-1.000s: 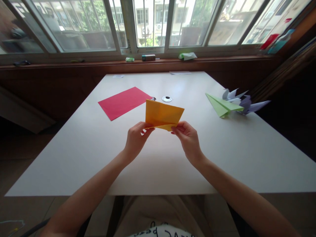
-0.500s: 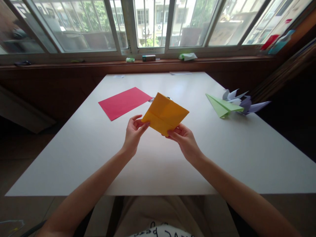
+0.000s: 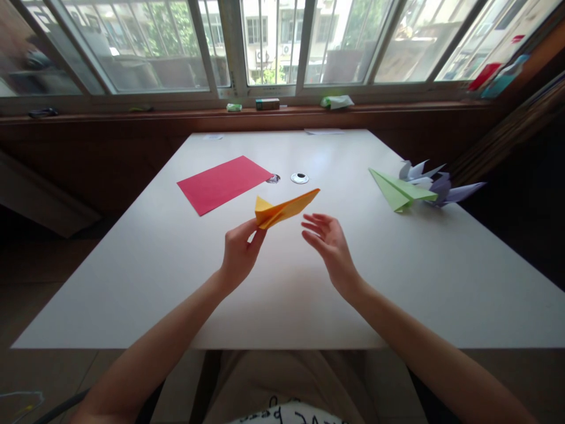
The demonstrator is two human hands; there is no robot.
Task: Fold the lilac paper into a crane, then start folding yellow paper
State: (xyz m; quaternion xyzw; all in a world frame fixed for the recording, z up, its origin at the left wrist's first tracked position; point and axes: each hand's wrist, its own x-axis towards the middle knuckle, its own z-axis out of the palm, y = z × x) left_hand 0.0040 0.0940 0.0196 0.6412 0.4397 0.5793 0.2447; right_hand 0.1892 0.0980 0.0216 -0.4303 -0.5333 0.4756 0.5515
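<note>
A folded orange paper [image 3: 286, 208] is held above the white table by my left hand [image 3: 241, 250], thumb and fingers pinching its lower left end. The paper is seen nearly edge-on, its long tip pointing to the upper right and a small flap standing up at the left. My right hand [image 3: 331, 247] is off the paper, just to its right, with fingers apart and nothing in them. Beyond my left hand a flat red sheet of paper [image 3: 224, 184] lies on the table.
The white table [image 3: 145, 282] stretches to a window ledge holding a small box [image 3: 267, 104] and a green-white packet [image 3: 337, 102]. A green paper plane [image 3: 399, 189] lies at the right beside purple [image 3: 454, 191] and white folded papers [image 3: 417, 172]. A round metallic disc [image 3: 299, 178] sits mid-table.
My right hand has let go of the orange paper and moved slightly right. The paper has turned from face-on to nearly edge-on in my left hand, uncovering the round disc.
</note>
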